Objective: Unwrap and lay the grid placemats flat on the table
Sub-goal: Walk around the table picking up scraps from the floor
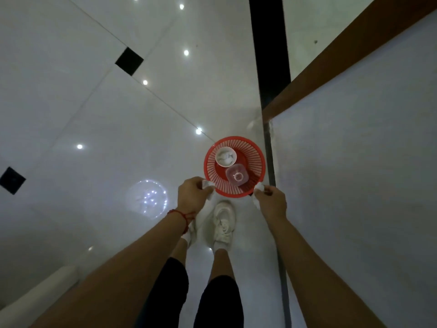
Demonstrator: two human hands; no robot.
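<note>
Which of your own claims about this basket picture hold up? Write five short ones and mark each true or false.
1. Both hands hold the red basket by its rim. True: the left hand and the right hand each grip it through a white cloth.
2. The basket is empty. False: it holds a white bowl and a clear container.
3. The basket rests on a table. False: it is held above the tiled floor.
4. A red string circles the left wrist. True.
5. The person is barefoot. False: a white sneaker shows below the basket.
</note>
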